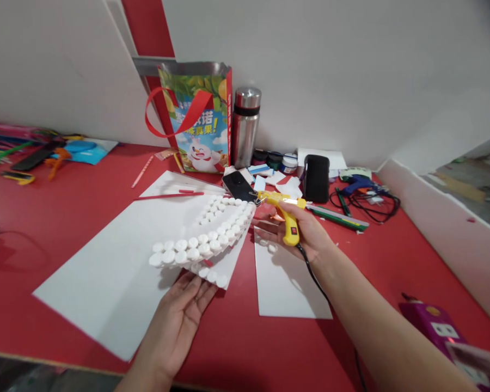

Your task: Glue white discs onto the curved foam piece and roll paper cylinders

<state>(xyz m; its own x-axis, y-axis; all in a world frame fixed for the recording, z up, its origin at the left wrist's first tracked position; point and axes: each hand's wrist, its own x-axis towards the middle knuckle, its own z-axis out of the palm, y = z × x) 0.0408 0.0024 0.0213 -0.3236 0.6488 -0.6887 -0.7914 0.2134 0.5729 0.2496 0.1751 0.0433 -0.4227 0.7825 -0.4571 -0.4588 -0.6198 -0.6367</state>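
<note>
In my right hand (306, 228) is a yellow hot glue gun (291, 228), fingers wrapped round its handle. The metal nozzle points left and comes close to the far end of a white card (237, 256) covered in rows of white round discs (193, 247). Whether the nozzle touches the card cannot be made out. My left hand (183, 307) lies palm up beneath the card's near edge and holds it tilted above the table. The fingertips are hidden under it. A few loose white discs (271, 249) lie below my right hand on a smaller white sheet (294, 291).
A large white board (93, 277) covers the left of the red table (216, 348). Behind stand a colourful bag (200, 120), a steel flask (245, 128) and small jars (289, 163). Phones (316, 178), cutters and cables lie at the back. A purple power strip (428, 321) sits front right.
</note>
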